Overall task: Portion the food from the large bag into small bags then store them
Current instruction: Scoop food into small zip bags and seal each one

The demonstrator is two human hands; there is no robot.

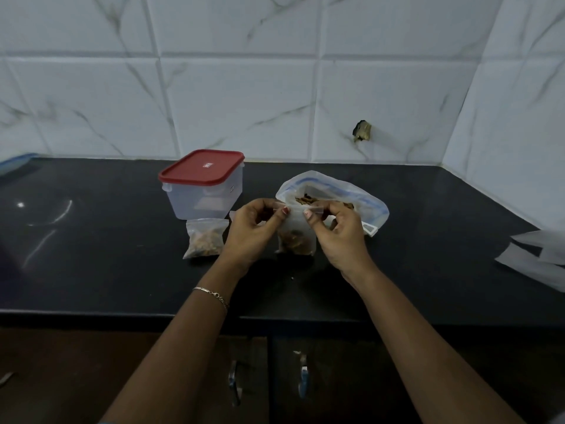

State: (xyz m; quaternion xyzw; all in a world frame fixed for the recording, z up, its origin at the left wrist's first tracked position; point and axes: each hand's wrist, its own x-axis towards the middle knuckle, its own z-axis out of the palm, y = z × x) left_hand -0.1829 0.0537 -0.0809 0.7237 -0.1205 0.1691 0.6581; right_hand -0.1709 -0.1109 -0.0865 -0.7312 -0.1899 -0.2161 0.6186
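Observation:
A small clear bag point(296, 237) with brown food in its bottom hangs upright over the black counter. My left hand point(256, 229) pinches the left end of its top strip and my right hand point(336, 234) pinches the right end. Behind it the large zip bag point(367, 203) stands open with brown food showing inside. A filled small bag point(205, 238) lies on the counter to the left, in front of a clear box with a red lid point(203, 185).
Several flat empty small bags point(538, 255) lie at the counter's right edge. A tiled wall runs behind and turns forward at the right. Cabinet doors with metal handles point(235, 384) are below the counter's front edge.

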